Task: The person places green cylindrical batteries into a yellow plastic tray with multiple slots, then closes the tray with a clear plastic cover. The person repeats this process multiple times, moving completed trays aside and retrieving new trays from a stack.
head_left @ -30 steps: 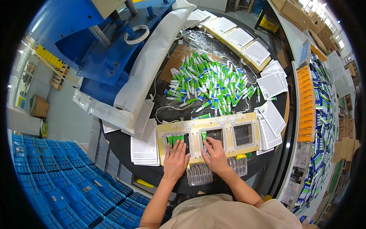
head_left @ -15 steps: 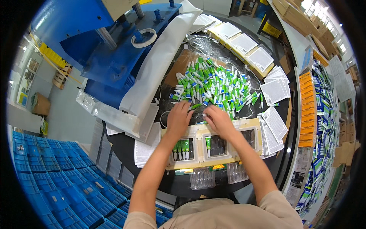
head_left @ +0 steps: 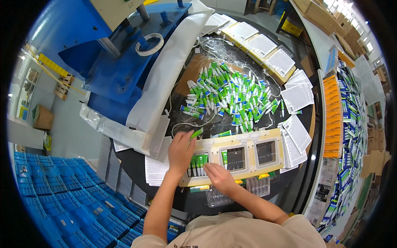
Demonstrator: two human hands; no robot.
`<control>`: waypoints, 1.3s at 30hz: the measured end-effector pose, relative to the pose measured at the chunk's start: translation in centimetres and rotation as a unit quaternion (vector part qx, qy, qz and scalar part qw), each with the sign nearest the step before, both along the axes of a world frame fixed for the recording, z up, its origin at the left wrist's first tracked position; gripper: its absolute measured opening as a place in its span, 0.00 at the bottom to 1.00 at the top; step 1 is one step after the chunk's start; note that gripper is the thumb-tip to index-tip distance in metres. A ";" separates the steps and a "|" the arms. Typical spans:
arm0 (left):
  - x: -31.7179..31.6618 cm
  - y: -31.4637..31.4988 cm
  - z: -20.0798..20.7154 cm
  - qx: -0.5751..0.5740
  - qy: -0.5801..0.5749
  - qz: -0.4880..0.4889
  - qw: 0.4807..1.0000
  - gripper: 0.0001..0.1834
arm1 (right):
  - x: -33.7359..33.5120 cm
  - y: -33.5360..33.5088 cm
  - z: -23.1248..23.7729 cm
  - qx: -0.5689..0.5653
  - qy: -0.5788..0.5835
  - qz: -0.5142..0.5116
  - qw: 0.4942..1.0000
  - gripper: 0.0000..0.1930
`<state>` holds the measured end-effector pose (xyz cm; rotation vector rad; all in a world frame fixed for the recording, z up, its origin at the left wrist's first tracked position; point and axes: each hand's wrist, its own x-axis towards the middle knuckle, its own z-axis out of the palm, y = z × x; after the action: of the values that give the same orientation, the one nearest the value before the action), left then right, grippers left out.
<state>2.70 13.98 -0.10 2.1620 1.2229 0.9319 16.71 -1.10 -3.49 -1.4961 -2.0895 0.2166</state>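
Small green-and-white tubes with tapered tips lie in a heap (head_left: 231,93) beyond the hands. Below the heap, a cream frame (head_left: 264,165) has three windowed compartments. Several tubes (head_left: 196,162) stand side by side in the left one, and a single tube (head_left: 224,159) is in the middle one. My left hand (head_left: 180,151), above the frame's left end, is closed with a green tube (head_left: 197,133) at its fingertips. My right hand (head_left: 222,178) reaches across the left compartment's right side. Its fingers pinch at the lower end of the row's rightmost tube, partly hiding it.
Stacks of printed white cards (head_left: 297,134) flank the frame. Clear plastic blisters (head_left: 218,197) poke out at its near edge. Another frame with cards (head_left: 262,45) lies at the far side. A blue press (head_left: 124,78) stands left, blue bins (head_left: 62,198) lower left, and a tube-filled bin (head_left: 345,144) right.
Both hands have drawn back from the heap toward the frame. The left hand has come nearer, bringing a tube. My right hand has moved left and nearer, to the left compartment.
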 end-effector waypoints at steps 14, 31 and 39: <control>5.6 -14.5 -1.4 0.175 0.102 -0.124 0.972 0.18 | 13.3 19.2 -0.4 -0.345 -0.029 0.131 0.929 0.06; 8.2 -14.9 -4.2 0.190 0.214 0.013 0.958 0.19 | 15.2 2.9 5.5 0.033 0.188 -0.096 0.977 0.09; 10.2 -15.4 -4.0 0.110 0.260 0.084 0.956 0.18 | 13.4 -5.0 5.0 0.067 0.208 -0.087 0.972 0.12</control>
<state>12.90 -1.42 -4.06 2.6203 1.6311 0.5968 30.09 -6.14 1.51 -1.4022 -1.6024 0.2891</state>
